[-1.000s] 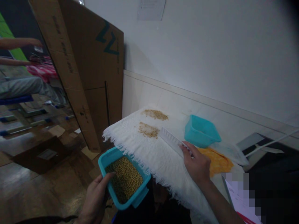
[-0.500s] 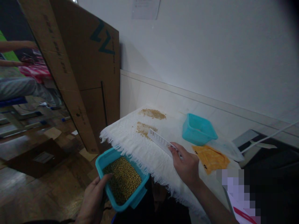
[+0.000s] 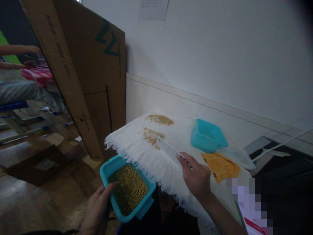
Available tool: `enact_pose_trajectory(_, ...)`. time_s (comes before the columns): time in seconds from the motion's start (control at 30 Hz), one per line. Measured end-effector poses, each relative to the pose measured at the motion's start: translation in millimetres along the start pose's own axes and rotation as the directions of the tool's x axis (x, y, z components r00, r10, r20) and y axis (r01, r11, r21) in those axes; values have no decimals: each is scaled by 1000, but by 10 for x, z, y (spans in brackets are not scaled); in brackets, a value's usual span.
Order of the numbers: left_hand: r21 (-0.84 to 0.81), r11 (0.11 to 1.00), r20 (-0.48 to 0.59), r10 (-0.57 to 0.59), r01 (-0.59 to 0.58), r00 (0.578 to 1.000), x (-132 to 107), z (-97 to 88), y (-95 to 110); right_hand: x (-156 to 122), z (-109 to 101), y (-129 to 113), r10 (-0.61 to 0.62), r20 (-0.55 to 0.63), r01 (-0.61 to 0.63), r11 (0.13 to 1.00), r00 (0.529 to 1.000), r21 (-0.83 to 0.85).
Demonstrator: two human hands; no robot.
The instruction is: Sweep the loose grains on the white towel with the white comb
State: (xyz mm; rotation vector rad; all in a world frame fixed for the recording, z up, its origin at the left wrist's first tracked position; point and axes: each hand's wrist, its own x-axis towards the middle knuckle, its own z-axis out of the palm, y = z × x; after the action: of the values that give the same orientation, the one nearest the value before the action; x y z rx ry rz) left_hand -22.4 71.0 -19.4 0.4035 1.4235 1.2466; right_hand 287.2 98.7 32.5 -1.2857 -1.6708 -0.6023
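Note:
My left hand (image 3: 99, 204) grips the rim of a turquoise plastic container (image 3: 104, 171), thumb inside the wall. Soybeans (image 3: 132, 187) fill much of it, and it sits just under the table's fringed cloth edge. My right hand (image 3: 197, 178) is closed around one end of a white slotted plastic strip (image 3: 169, 150). The strip's far end touches or nearly touches the near patch of soybeans (image 3: 152, 135) on the white cloth (image 3: 127, 138). Farther back on the cloth lies a second patch of beans (image 3: 160, 119).
A second turquoise container (image 3: 207, 145) stands at the right of the table, with an orange cloth (image 3: 221, 166) before it. To the left rises a tall cardboard box (image 3: 97, 71); behind the table is a white wall (image 3: 220, 49). Another person's arm (image 3: 18, 49) shows far left.
My right hand and the strip have shifted slightly right and toward me. Some beans of the near patch now lie closer to the cloth's front edge. The left hand and its container stay put.

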Motion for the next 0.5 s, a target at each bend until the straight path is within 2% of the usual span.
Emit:
enact_pose_trajectory(0.2, 16, 1000, -5, 20, -19, 1000, 57, -51, -92, 42, -62, -89, -54, -4, 54, 998, 999, 23)
enact_pose_trajectory(0.5, 17, 1000, 2, 21, -21, 1000, 109, -74, -150, 30, -191, -110, -65, 12, 65, 996, 998, 62)
